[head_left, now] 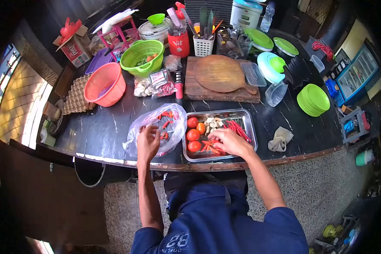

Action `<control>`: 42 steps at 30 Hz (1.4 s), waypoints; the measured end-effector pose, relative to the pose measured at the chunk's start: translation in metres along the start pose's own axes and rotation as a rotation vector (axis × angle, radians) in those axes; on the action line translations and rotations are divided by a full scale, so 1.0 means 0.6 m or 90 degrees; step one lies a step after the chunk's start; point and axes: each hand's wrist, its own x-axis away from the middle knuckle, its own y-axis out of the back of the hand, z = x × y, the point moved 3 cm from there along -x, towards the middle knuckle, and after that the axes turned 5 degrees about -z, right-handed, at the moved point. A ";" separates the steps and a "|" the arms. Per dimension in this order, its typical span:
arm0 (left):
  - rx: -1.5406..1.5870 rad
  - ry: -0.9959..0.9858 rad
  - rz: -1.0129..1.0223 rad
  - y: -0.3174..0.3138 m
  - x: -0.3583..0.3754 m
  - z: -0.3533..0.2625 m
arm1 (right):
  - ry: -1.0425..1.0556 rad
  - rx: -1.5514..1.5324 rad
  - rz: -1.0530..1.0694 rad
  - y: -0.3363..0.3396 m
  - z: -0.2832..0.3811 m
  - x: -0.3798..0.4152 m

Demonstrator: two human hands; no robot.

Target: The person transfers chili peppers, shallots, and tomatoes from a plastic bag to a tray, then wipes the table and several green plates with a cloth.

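My left hand (148, 142) is over the clear plastic bag (134, 132) on the table, its fingers curled; whatever they hold is hidden. Inside the bag lie several red chili peppers (167, 124). My right hand (229, 142) reaches into the metal tray (219, 158), fingertips closed on the short orange-red chili peppers (208, 146) at its front. Along the tray's left side sit several red tomatoes (193, 135). Behind my right fingers are pale garlic cloves (213, 122), with long thin red chilies (238, 128) to their right.
A wooden cutting board (219, 74) lies behind the tray. A red-orange basin (106, 86) and a green basket (142, 70) stand at the back left. On the right are a crumpled cloth (280, 139) and stacked green plates (313, 100). The table's front edge (283, 160) is close to me.
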 end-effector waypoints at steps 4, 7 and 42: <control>-0.168 0.000 -0.018 0.006 -0.025 0.069 | -0.025 0.012 -0.028 0.019 0.010 -0.003; -0.204 -0.040 -0.038 0.017 -0.023 0.079 | -0.016 0.033 -0.056 0.011 0.036 -0.033; -0.115 0.017 -0.151 -0.008 -0.044 0.111 | -0.077 0.124 -0.167 -0.274 0.045 -0.397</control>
